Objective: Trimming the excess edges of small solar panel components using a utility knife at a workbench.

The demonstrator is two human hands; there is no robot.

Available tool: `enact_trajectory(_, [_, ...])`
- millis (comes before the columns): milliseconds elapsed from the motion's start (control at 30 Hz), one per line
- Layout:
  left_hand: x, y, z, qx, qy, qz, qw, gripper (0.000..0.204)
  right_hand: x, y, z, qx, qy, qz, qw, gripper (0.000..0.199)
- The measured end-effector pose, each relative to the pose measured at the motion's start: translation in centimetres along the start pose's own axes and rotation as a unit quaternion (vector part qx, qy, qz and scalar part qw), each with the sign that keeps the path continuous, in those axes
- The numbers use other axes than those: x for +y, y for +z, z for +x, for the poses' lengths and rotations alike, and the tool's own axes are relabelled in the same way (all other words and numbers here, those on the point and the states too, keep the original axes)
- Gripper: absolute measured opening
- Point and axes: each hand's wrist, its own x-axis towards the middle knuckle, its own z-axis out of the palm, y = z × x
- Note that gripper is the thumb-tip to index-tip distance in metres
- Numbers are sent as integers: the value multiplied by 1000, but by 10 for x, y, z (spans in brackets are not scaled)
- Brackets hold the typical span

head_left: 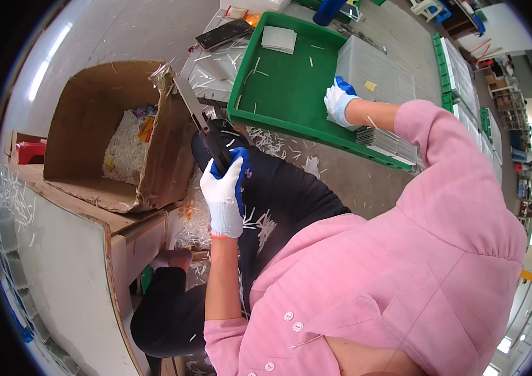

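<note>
My left hand, in a white glove with a blue palm, is closed around a long narrow dark piece with a pale metallic slotted end. The piece slants up and left, its far end near the cardboard box's edge. My right hand, gloved the same way, reaches into a green tray. Its fingers are curled beside a stack of translucent flat pieces; whatever they grip is hidden. More thin flat pieces stand packed along the tray's near right side.
An open cardboard box holds white scrap strips on the left, on a worn bench. White strips litter the floor and my dark trousers. A small pale stack lies in the tray. Loaded green crates stand farther right.
</note>
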Motion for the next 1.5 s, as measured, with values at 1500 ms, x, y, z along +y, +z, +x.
enact_trajectory(1500, [44,-104,-244,214,-35,-7,976,19,-131,-287,-86,-5,-450,774,446,68])
